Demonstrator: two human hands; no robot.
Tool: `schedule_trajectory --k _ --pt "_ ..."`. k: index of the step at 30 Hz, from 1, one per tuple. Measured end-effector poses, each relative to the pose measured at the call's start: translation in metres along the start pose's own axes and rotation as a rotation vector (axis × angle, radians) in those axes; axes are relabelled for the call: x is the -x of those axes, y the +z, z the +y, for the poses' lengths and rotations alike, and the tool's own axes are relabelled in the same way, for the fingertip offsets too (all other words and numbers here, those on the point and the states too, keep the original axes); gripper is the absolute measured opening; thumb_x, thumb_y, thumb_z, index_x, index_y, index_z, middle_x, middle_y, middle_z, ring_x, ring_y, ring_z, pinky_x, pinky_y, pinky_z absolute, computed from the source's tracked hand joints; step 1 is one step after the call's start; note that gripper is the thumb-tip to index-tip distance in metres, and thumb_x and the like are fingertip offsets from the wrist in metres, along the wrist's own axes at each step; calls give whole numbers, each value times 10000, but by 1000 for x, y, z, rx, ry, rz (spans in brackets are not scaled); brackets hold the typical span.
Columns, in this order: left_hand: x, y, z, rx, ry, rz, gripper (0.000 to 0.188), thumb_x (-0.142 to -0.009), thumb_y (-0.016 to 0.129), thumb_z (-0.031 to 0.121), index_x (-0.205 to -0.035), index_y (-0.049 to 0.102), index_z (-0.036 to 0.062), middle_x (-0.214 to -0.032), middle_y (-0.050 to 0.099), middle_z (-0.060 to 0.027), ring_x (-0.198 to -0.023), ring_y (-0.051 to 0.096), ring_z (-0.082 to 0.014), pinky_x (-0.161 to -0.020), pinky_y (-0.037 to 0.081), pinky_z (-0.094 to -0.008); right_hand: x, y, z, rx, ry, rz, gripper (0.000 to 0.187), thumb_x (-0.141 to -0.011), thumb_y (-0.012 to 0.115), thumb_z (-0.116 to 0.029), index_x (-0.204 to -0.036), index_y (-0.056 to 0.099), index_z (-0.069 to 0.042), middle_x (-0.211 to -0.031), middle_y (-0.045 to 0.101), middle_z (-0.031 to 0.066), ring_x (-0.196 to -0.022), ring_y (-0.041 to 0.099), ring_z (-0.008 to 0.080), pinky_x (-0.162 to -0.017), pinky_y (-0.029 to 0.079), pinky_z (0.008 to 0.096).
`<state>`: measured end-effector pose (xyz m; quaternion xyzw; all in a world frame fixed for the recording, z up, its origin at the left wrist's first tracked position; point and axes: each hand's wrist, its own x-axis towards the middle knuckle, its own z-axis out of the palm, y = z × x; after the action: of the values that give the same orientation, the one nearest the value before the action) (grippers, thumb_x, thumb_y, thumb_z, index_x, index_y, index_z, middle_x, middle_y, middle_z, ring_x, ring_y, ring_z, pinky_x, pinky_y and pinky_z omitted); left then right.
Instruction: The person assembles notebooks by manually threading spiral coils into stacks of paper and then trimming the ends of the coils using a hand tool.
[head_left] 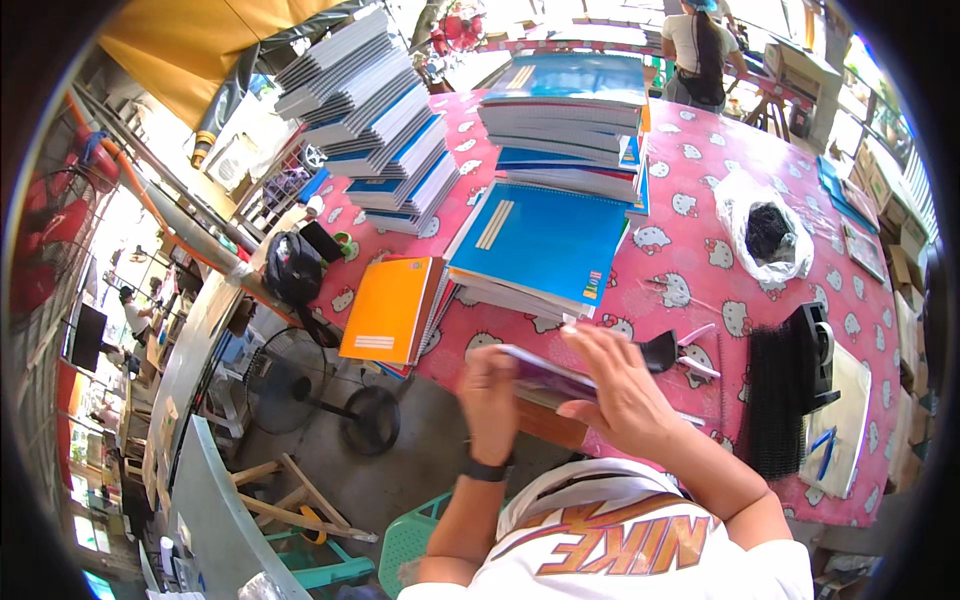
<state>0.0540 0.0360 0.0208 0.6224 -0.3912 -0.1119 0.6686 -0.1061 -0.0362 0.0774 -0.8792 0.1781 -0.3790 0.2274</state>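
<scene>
In front of my chest a thin notebook (548, 376) with a dark purple cover is held up, tilted and nearly edge-on. My left hand (488, 395) is closed around its left end. Against its right end rests my right hand (632, 392), fingers stretched out and the thumb near the lower edge. Just beyond lies a stack of notebooks topped by a blue cover (540, 245). Orange notebooks (392, 308) sit left of that stack. A pink-handled cutting tool (690, 354) lies on the table to the right of my right hand.
A pink patterned tablecloth (690, 240) covers the table. Tall notebook piles (375, 130) stand at the back left. To the right are a white plastic bag (735, 215), a bundle of black coils (775, 400) and a blue pen (824, 452). A floor fan (290, 380) stands at left.
</scene>
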Motion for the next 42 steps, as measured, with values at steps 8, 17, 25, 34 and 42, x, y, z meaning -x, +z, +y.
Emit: schedule_trajectory --k 8,17,25,34,42 --pt "-95 -198 67 -256 548 846 380 -957 396 299 -691 454 34 -635 394 -43 -588 390 -159 -559 330 -305 60 64 48 138 140 -83 441 -736 655 -128 -1152 520 -69 -1047 571 125 -1000 510 312 -873 395 423" --pt "-251 -128 -42 -716 700 -196 411 -911 501 288 -633 590 0 -556 518 -200 -510 547 -364 -489 395 -409 59 77 102 472 373 -22 498 -621 660 0 -1098 598 -126 -1074 560 88 -1032 482 284 -873 381 421" --pt "-319 -210 -262 -1062 217 -194 941 -659 744 494 -1342 333 -6 -1337 400 -220 -1252 370 -350 -1033 312 -442 -45 284 56 -383 785 71 493 -809 669 -247 -1229 516 -38 -1137 585 182 -1066 561 305 -888 440 385" --pt "-264 -287 -282 97 -666 -619 468 -839 654 241 -1160 467 -43 -1063 604 -133 -943 608 -196 -818 477 -320 -98 399 48 -624 941 291 811 -786 687 -282 -1377 253 65 -1302 446 235 -1243 404 293 -1035 308 369" --pt "-184 -332 -278 494 -1249 -646 388 -792 633 182 -1126 525 15 -990 614 -93 -915 608 -221 -794 512 -352 -63 361 -19 -737 1187 277 877 -741 742 -324 -1371 272 65 -1335 403 228 -1246 400 286 -1048 296 356"
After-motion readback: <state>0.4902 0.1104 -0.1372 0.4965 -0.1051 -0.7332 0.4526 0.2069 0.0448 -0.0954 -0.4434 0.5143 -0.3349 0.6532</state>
